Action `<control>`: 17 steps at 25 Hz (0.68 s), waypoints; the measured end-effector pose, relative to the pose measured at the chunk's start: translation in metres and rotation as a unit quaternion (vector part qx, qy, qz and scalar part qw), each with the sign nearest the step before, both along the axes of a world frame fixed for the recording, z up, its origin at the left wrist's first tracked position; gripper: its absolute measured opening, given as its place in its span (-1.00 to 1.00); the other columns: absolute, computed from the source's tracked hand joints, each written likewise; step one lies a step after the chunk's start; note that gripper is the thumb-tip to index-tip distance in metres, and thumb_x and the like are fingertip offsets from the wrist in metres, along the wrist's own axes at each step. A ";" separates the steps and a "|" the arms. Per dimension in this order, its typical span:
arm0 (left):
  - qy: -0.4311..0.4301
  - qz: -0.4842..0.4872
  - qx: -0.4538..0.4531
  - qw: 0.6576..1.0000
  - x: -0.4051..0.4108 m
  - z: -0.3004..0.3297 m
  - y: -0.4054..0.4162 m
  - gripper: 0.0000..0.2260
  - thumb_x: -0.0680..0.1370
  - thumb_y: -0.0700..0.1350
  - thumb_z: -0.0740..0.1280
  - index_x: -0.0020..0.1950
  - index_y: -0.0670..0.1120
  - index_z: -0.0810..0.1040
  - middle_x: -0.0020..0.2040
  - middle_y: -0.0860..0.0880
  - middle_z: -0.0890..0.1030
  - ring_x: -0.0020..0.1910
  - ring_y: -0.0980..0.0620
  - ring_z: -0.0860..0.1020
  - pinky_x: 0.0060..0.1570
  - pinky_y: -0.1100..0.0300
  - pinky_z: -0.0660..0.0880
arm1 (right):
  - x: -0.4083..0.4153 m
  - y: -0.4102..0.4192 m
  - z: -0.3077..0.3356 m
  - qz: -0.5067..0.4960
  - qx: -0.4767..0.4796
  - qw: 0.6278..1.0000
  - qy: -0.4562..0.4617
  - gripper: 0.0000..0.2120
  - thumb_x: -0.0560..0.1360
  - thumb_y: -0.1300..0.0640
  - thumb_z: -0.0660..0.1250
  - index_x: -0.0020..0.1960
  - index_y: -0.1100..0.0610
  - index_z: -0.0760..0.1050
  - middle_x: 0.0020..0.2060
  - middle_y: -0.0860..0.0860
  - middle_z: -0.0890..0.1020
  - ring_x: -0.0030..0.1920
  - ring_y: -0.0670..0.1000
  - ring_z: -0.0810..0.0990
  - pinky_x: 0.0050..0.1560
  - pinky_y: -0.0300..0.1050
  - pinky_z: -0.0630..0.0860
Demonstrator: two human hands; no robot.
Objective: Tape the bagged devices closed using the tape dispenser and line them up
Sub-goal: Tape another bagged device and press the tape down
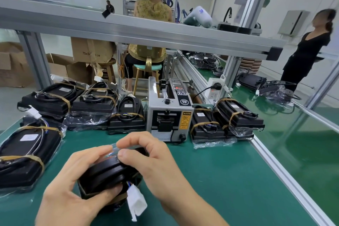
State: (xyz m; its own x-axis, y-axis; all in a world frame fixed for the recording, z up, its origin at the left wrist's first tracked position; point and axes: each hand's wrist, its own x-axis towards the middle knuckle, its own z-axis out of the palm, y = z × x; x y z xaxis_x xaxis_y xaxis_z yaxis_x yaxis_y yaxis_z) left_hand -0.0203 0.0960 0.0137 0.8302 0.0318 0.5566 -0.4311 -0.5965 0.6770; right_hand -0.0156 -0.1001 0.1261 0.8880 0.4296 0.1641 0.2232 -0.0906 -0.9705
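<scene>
Black, glossy, bagged plastic device sits at the near edge of the green tabletop — left hand gripping it, right hand pinching a clear tape strip over its top. Best pressed flat across the bag fold — no wrinkles. White connector dangles below; grey tape dispenser stands behind.

The dispenser stands mid-table, with bagged devices in rows on both sides — three to its left, two to its right. Nearer, between both hands, sits another device — one more lies far left.
</scene>
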 end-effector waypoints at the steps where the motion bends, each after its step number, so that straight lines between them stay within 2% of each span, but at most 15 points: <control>1: 0.000 0.001 0.000 1.000 0.001 -0.001 0.001 -0.26 0.21 0.22 0.57 0.35 0.10 0.46 0.29 0.12 0.51 0.29 0.09 0.47 0.01 0.32 0.45 | 0.001 0.002 0.000 -0.004 0.001 1.000 0.006 -0.88 0.33 -0.03 0.29 -0.21 -0.22 0.58 -0.04 -0.19 0.58 0.21 -0.09 0.46 0.33 -0.02 0.35; 4: -0.011 0.008 -0.001 1.000 -0.002 0.003 -0.001 -0.27 0.20 0.22 0.57 0.33 0.12 0.47 0.28 0.12 0.52 0.28 0.08 0.48 0.00 0.29 0.45 | 0.001 0.002 0.000 -0.016 0.015 1.000 0.016 -0.79 0.35 0.02 0.20 -0.23 -0.18 0.60 -0.03 -0.15 0.60 0.17 -0.07 0.49 0.31 -0.03 0.36; 7: -0.010 0.003 -0.038 0.999 -0.010 0.016 -0.012 -0.31 0.19 0.21 0.56 0.29 0.15 0.49 0.24 0.13 0.54 0.25 0.12 0.49 0.04 0.31 0.45 | -0.001 0.004 -0.002 -0.021 -0.004 1.000 0.007 -0.86 0.33 -0.10 0.26 -0.18 -0.20 0.59 -0.07 -0.20 0.58 0.21 -0.02 0.47 0.33 0.08 0.35; 9: -0.023 0.011 -0.059 0.998 -0.019 0.030 -0.023 -0.35 0.17 0.17 0.55 0.25 0.19 0.51 0.19 0.15 0.56 0.21 0.17 0.50 0.12 0.38 0.41 | -0.001 0.005 -0.003 -0.031 -0.010 0.999 0.004 -0.86 0.34 -0.10 0.26 -0.18 -0.22 0.58 -0.08 -0.21 0.57 0.20 -0.01 0.48 0.33 0.10 0.36; 11: -0.035 0.025 -0.072 0.997 -0.029 0.043 -0.035 -0.34 0.12 0.10 0.54 0.21 0.25 0.51 0.16 0.15 0.56 0.17 0.21 0.50 0.14 0.42 0.38 | 0.001 0.003 -0.004 -0.034 0.012 0.999 0.006 -0.80 0.39 0.02 0.21 -0.18 -0.16 0.60 -0.10 -0.19 0.59 0.12 -0.09 0.51 0.24 -0.08 0.40; 12: -0.032 0.035 -0.078 0.996 -0.033 0.048 -0.040 -0.29 0.09 0.07 0.54 0.23 0.28 0.49 0.18 0.16 0.54 0.17 0.22 0.50 0.13 0.41 0.39 | 0.002 0.001 -0.005 -0.026 0.026 0.999 0.008 -0.78 0.44 0.08 0.21 -0.15 -0.11 0.62 -0.11 -0.18 0.60 0.05 -0.13 0.53 0.14 -0.20 0.42; 14: 0.006 0.056 -0.135 0.989 -0.038 0.054 -0.044 -0.08 0.01 -0.02 0.58 0.31 0.37 0.35 0.24 0.26 0.48 0.18 0.32 0.47 0.13 0.39 0.41 | 0.003 -0.005 -0.006 -0.010 0.070 0.997 0.030 -0.79 0.53 0.17 0.24 -0.04 -0.05 0.62 -0.11 -0.17 0.62 -0.06 -0.20 0.55 -0.03 -0.39 0.41; 17: 0.091 0.057 -0.239 0.965 -0.040 0.053 -0.043 0.15 -0.04 -0.13 0.61 0.37 0.43 0.12 0.27 0.38 0.41 0.21 0.44 0.41 0.08 0.37 0.39 | 0.005 -0.016 -0.019 -0.060 0.126 0.989 0.053 -0.75 0.56 0.21 0.26 0.07 -0.10 0.60 0.03 -0.21 0.64 0.07 -0.29 0.55 -0.04 -0.52 0.39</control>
